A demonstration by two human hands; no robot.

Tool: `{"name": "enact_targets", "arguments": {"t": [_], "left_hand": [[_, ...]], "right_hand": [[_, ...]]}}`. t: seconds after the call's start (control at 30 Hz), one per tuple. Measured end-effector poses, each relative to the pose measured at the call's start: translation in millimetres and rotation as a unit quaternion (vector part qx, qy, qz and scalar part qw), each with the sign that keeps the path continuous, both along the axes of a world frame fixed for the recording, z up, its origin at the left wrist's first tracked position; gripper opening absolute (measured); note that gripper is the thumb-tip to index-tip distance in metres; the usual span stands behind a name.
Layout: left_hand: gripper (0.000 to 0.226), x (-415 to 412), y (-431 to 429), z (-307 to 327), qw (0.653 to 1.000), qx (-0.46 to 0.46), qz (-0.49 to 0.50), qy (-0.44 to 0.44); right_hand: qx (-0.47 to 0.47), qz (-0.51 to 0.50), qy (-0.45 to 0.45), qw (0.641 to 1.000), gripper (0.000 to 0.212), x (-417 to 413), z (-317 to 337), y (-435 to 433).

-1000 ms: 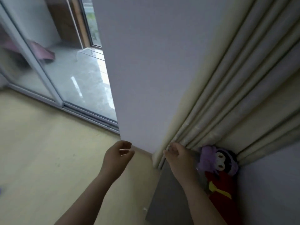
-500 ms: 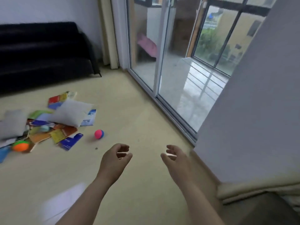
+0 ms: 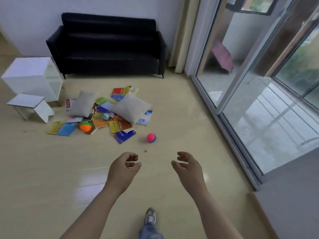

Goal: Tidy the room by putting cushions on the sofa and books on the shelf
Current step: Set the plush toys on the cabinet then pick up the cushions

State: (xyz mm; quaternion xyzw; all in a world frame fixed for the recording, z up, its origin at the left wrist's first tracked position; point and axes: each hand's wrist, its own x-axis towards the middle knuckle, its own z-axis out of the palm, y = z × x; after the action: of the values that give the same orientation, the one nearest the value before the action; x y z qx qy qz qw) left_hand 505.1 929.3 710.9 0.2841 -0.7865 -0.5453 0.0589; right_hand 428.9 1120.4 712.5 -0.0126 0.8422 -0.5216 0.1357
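Two grey cushions lie on the floor over a scatter of several colourful books (image 3: 119, 126): one cushion (image 3: 81, 104) to the left, the other cushion (image 3: 131, 107) to the right. A black sofa (image 3: 108, 47) stands bare against the far wall. A white shelf unit (image 3: 32, 76) sits left of it. My left hand (image 3: 124, 169) and my right hand (image 3: 188, 168) hang in front of me, well short of the pile, fingers loosely curled and holding nothing.
A pink and blue ball (image 3: 151, 137) lies nearest me, an orange and green ball (image 3: 85, 126) among the books. A low white stool (image 3: 29, 106) stands by the shelf. Glass sliding doors (image 3: 250, 94) run along the right; a grey wall corner (image 3: 290, 195) is at right.
The view has swung left from the curtain and wall corner to the room, bringing sofa, shelf and pile into sight. My hands stayed held out and empty.
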Motion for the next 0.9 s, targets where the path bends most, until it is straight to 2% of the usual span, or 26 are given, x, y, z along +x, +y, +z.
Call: {"name": "enact_targets", "arguments": {"t": [0.53, 0.9], "left_hand": [[0.017, -146.5, -169.1, 0.7, 0.997, -0.049, 0.049, -0.037], [0.017, -234.2, -258.0, -20.3, 0.998, -0.037, 0.011, -0.046]], "right_hand": [[0.002, 0.057, -0.028, 0.998, 0.037, -175.1, -14.1, -184.5], [0.037, 0.029, -0.042, 0.998, 0.037, -246.6, -29.1, -261.8]]}}
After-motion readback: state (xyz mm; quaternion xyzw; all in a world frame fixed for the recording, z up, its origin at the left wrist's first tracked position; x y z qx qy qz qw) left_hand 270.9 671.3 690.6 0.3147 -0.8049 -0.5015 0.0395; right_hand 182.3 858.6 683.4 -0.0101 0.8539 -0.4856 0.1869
